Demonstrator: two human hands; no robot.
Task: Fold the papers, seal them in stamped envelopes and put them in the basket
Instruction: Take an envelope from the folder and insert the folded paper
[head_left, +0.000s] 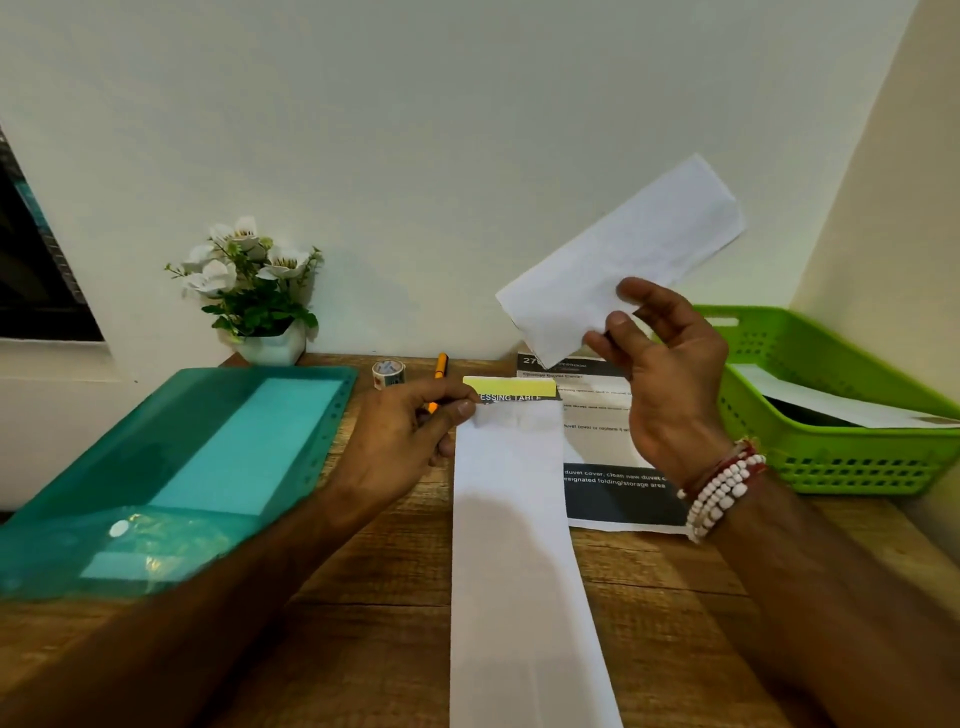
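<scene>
**Fold done lengthwise, envelope in hand: insertion next**

Lower centre: the paper (514, 545) lies on the table as a long folded strip. Your left hand (405, 431) pinches its far left corner, thumb on top. Just right of it, a printed sheet (613, 493) lies unfolded. Mid right, your right hand (670, 374) holds the envelope (623, 260) by one end between thumb and fingers, raised toward upper right. The basket (831, 457) at the right edge has a white piece in it. The strip looks longer than the envelope, so fold it shorter, then slide it in. I can't see a stamp, so check.
</scene>
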